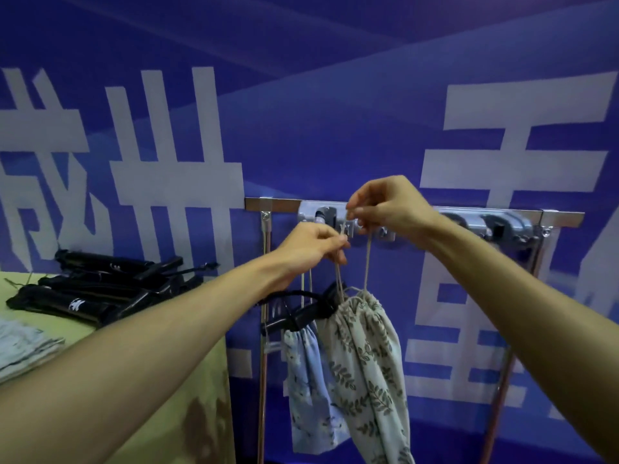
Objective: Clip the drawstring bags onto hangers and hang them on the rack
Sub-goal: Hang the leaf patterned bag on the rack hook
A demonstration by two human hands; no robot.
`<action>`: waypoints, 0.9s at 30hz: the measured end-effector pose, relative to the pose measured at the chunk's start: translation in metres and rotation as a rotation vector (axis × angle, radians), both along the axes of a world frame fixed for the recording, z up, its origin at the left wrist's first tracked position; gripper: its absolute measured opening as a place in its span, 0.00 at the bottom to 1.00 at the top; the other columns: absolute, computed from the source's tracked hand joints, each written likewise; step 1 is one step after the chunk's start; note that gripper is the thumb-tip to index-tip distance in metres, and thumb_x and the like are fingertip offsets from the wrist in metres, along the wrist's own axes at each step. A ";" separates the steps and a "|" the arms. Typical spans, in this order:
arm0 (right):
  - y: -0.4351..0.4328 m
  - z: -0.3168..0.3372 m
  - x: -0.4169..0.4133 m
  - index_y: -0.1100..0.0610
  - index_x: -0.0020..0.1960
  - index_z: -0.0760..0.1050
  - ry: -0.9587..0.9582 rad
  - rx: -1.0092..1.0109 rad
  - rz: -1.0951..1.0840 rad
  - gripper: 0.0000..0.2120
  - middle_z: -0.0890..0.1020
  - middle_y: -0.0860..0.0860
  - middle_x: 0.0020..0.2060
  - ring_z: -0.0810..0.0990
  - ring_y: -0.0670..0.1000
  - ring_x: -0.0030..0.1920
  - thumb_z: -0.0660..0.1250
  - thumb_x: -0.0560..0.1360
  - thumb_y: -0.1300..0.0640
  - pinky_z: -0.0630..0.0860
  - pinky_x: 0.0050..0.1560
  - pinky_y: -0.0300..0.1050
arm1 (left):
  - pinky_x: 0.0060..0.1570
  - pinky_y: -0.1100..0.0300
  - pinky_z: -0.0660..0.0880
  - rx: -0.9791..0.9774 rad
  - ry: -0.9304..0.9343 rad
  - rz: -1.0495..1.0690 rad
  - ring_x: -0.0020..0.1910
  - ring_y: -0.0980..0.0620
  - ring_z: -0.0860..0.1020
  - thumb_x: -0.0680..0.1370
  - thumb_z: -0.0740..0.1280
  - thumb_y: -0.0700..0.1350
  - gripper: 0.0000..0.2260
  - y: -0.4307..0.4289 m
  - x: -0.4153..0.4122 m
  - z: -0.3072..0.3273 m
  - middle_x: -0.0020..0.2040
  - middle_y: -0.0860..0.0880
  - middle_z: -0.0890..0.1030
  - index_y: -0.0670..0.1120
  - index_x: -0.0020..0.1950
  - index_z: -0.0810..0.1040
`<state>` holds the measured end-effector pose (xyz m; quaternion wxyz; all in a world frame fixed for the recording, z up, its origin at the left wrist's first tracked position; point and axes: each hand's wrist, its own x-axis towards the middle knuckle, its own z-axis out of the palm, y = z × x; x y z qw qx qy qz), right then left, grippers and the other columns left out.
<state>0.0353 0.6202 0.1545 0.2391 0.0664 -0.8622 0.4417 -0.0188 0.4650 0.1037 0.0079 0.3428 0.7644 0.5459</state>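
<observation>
Fingertips [342, 243] of the left hand [311, 246] and the right hand [385, 205] each pinch the thin beige drawstring cord [367, 259] at the grey plastic hook strip [311, 211] on the silver metal rack rail [278, 203]; the hanging step seems in hand, and next the loop needs seating before release. The cream leaf-printed cloth drawstring bag [368, 356] dangles below, neck gathered, beside a pale blue floral bag [304, 380]

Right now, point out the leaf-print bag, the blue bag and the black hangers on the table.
leaf-print bag [366, 360], head view, mid cloth.
blue bag [304, 380], head view, mid cloth.
black hangers [97, 289], head view, middle of pile.
</observation>
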 end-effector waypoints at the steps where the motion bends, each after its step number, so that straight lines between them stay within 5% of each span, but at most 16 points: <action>1: 0.003 -0.003 -0.007 0.59 0.40 0.78 0.019 0.053 -0.053 0.09 0.84 0.60 0.38 0.80 0.50 0.30 0.68 0.74 0.71 0.77 0.28 0.35 | 0.39 0.75 0.73 -0.014 -0.003 0.024 0.30 0.63 0.78 0.81 0.63 0.41 0.10 0.006 -0.007 -0.005 0.33 0.47 0.80 0.43 0.41 0.79; 5: 0.011 -0.012 -0.033 0.60 0.41 0.79 0.081 0.062 -0.185 0.07 0.84 0.59 0.35 0.81 0.48 0.27 0.71 0.71 0.70 0.79 0.29 0.38 | 0.45 0.62 0.77 0.012 -0.018 0.136 0.34 0.54 0.78 0.81 0.63 0.43 0.11 0.019 -0.029 -0.013 0.31 0.49 0.81 0.45 0.39 0.80; 9: 0.015 -0.017 -0.061 0.61 0.42 0.80 0.087 0.110 -0.252 0.05 0.85 0.59 0.36 0.85 0.55 0.33 0.71 0.71 0.69 0.84 0.38 0.50 | 0.40 0.65 0.76 0.000 -0.045 0.239 0.32 0.54 0.78 0.81 0.63 0.43 0.12 0.032 -0.046 -0.014 0.32 0.47 0.81 0.44 0.39 0.79; 11: 0.014 -0.021 -0.071 0.61 0.42 0.80 0.071 0.183 -0.302 0.05 0.85 0.59 0.36 0.85 0.54 0.35 0.71 0.70 0.69 0.83 0.41 0.50 | 0.44 0.59 0.78 -0.022 -0.055 0.287 0.33 0.52 0.80 0.80 0.63 0.42 0.13 0.038 -0.055 -0.015 0.33 0.46 0.82 0.44 0.37 0.79; 14: 0.015 -0.030 -0.078 0.60 0.41 0.80 0.028 0.228 -0.351 0.05 0.85 0.59 0.36 0.85 0.53 0.36 0.71 0.69 0.68 0.83 0.41 0.48 | 0.49 0.56 0.80 -0.137 -0.026 0.339 0.37 0.49 0.83 0.80 0.64 0.43 0.13 0.045 -0.063 -0.023 0.33 0.45 0.83 0.44 0.36 0.80; 19: 0.017 -0.039 -0.079 0.61 0.41 0.79 0.012 0.176 -0.335 0.05 0.84 0.58 0.34 0.80 0.45 0.26 0.68 0.71 0.69 0.74 0.24 0.30 | 0.48 0.59 0.78 -0.214 -0.009 0.288 0.43 0.50 0.84 0.80 0.63 0.44 0.11 0.041 -0.064 -0.033 0.40 0.45 0.86 0.43 0.42 0.83; 21: 0.017 -0.040 -0.077 0.60 0.40 0.81 -0.010 0.236 -0.348 0.06 0.84 0.56 0.35 0.81 0.47 0.30 0.68 0.70 0.69 0.73 0.25 0.28 | 0.50 0.59 0.78 -0.253 -0.015 0.233 0.46 0.50 0.84 0.80 0.62 0.43 0.10 0.033 -0.063 -0.032 0.44 0.45 0.86 0.44 0.44 0.83; 24: 0.018 -0.042 -0.072 0.57 0.38 0.81 -0.025 0.305 -0.341 0.08 0.85 0.56 0.38 0.84 0.53 0.40 0.70 0.68 0.69 0.82 0.40 0.45 | 0.59 0.57 0.76 -0.357 -0.003 0.141 0.51 0.52 0.82 0.80 0.64 0.43 0.07 0.013 -0.059 -0.027 0.49 0.47 0.85 0.48 0.48 0.81; 27: 0.003 -0.044 -0.061 0.58 0.46 0.81 0.052 0.502 -0.508 0.09 0.84 0.57 0.45 0.81 0.61 0.49 0.64 0.70 0.65 0.76 0.41 0.50 | 0.60 0.55 0.77 -0.353 -0.009 0.134 0.50 0.53 0.82 0.78 0.65 0.41 0.08 -0.020 -0.055 -0.024 0.49 0.48 0.85 0.50 0.42 0.82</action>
